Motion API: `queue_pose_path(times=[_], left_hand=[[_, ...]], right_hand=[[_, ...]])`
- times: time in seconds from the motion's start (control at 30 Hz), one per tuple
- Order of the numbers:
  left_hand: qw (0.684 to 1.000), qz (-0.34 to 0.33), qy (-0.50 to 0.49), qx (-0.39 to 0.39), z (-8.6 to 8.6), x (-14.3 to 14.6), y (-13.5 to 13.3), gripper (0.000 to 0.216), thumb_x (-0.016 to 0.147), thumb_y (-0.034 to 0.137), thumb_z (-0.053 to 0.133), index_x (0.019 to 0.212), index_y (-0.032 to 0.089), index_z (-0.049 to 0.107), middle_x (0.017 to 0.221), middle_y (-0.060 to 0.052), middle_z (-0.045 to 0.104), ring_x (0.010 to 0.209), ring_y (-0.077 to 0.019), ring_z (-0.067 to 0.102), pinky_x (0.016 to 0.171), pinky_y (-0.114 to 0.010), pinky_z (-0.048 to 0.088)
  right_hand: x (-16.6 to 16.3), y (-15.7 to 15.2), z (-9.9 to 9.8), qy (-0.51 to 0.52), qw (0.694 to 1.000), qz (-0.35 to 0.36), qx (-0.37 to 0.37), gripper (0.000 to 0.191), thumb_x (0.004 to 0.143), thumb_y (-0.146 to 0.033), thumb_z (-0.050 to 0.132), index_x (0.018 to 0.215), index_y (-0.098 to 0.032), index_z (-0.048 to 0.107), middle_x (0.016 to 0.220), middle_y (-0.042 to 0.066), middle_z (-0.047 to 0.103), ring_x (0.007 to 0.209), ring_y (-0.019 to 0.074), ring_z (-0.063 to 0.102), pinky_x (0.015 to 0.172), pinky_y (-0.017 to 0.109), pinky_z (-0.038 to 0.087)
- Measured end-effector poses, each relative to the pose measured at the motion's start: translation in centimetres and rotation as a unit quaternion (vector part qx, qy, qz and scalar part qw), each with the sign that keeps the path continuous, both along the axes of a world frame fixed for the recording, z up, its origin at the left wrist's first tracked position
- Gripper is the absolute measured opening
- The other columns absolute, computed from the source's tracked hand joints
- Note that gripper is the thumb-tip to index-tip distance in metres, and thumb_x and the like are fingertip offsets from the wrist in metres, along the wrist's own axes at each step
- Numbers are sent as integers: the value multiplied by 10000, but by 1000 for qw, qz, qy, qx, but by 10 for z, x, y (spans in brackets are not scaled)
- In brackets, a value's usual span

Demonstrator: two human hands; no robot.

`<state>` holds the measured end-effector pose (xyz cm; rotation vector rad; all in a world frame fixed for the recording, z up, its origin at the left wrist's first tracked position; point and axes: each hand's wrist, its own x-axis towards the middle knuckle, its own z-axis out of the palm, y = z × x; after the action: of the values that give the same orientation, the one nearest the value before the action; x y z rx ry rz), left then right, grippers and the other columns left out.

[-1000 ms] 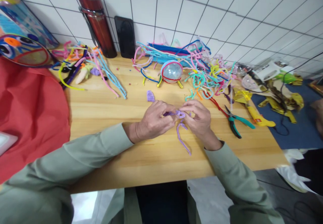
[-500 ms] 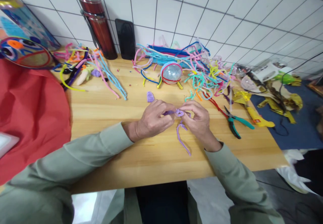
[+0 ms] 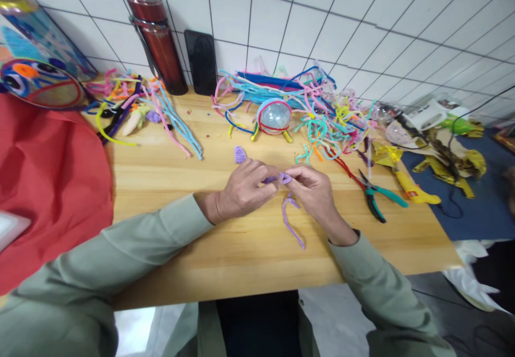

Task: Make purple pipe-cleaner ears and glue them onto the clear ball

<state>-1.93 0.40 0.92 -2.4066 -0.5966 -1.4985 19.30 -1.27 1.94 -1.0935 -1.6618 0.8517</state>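
Note:
Between my two hands is a purple pipe cleaner (image 3: 285,178), bent into a small loop. My left hand (image 3: 247,189) is closed around its left part, which mostly hides behind the fingers. With thumb and fingertips, my right hand (image 3: 316,193) pinches the loop from the right. Below them a loose purple pipe cleaner piece (image 3: 286,220) lies on the wooden table, its lower end trailing toward me. A small coiled purple pipe cleaner shape (image 3: 240,154) rests just beyond my left hand.
Pliers (image 3: 376,196) and a yellow glue gun (image 3: 410,185) lie on the right. Behind my hands stand a clear ball (image 3: 274,116) and a heap of pipe cleaners (image 3: 273,88). A red thermos (image 3: 156,40) and phone (image 3: 200,62) stand by the wall; red cloth (image 3: 56,185) covers the left.
My right hand has shifted very slightly, its fingers closing nearer the loop. The left hand stays where it was, and the purple pieces on the table have not moved.

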Motion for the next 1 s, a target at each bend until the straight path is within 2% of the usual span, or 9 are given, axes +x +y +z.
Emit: queue_pose_path(times=[0.13,0.23,0.43,0.6,0.8,1.0], left_hand=[[1000,-4,12,-16,-2,0,0,219,1004,81,659,824,204,635,942,-30,744,807,-161,564,744,-340,448],[1000,6,15,0,-2,0,1,233,1011,88,667,817,202,605,923,-28,729,790,-156,552,731,-322,454],[1000,0,25,9,-1,-1,1,247,1018,75,656,824,203,573,939,-29,711,803,-157,542,735,-310,447],[1000,-13,27,-8,-3,-2,3,229,1016,61,646,848,207,590,967,-37,723,822,-167,541,745,-337,423],[999,12,31,8,-3,0,4,234,1032,78,619,836,206,622,914,-32,704,812,-171,535,724,-337,442],[997,24,59,32,-2,0,4,244,1062,103,624,841,204,596,807,-8,627,751,-164,493,687,-329,401]], right_hand=[[-2,-1,3,48,995,0,-86,417,832,-642,890,864,-229,844,783,33,760,693,173,642,614,303,506],[-4,-2,9,74,988,9,-133,443,786,-653,916,851,-221,842,753,22,751,644,156,612,586,292,493],[-3,-3,14,85,980,3,-183,380,742,-554,956,839,-202,854,739,17,746,619,133,571,571,275,446],[-1,-3,15,101,965,-2,-243,253,768,-427,887,899,-211,874,721,1,725,609,125,542,568,268,434],[-3,-3,14,154,955,17,-254,279,763,-473,862,858,-210,851,744,20,732,639,139,587,589,275,471],[-7,-2,13,154,947,-11,-282,321,696,-498,918,791,-210,812,651,-13,655,575,114,501,526,254,385]])
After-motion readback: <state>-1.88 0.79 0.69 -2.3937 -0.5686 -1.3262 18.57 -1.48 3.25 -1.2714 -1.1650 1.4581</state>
